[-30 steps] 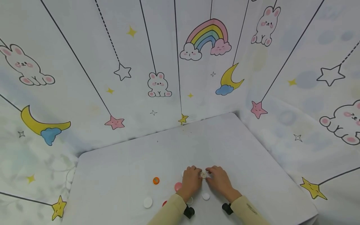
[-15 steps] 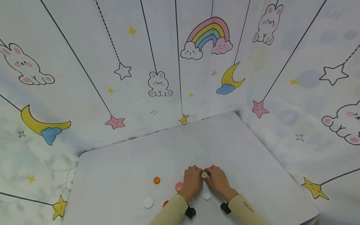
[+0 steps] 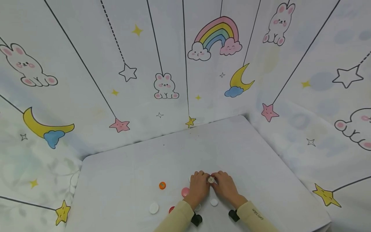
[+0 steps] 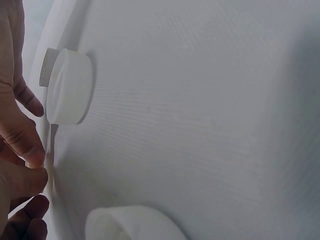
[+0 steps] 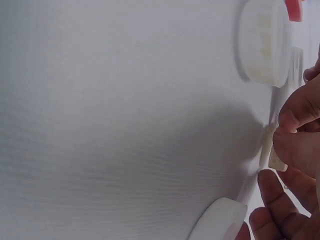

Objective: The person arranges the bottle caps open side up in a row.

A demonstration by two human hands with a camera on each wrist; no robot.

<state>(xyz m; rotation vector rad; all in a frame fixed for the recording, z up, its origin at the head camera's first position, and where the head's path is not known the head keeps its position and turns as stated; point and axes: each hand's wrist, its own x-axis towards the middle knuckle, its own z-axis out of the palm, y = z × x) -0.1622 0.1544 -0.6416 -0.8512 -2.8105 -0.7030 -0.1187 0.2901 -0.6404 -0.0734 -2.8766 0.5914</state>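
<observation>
Between the fingertips of both hands is a small round cap (image 3: 211, 179), pale with a ringed face in the head view. My left hand (image 3: 200, 185) pinches it from the left, knuckles up. My right hand (image 3: 226, 187) pinches its right side, with the thumbs meeting close together. In the right wrist view, a cream edge of the small cap (image 5: 278, 161) shows beside a thumb, low over the table. Fingers hide most of it. A white cap (image 3: 214, 202) lies on the table just below the hands, and a pink cap (image 3: 185, 192) lies beside the left hand.
Left of the hands, an orange cap (image 3: 162, 185), a white disc-like cap (image 3: 154, 208) and a red cap (image 3: 172, 209) partly behind the left sleeve lie on the white table (image 3: 116, 180). Printed cloth walls (image 3: 145, 58) border the table's far and right sides.
The right hand has come in to the left, so its fingertips now meet the small cap. The left hand keeps its place beside it, and the loose caps stay put.
</observation>
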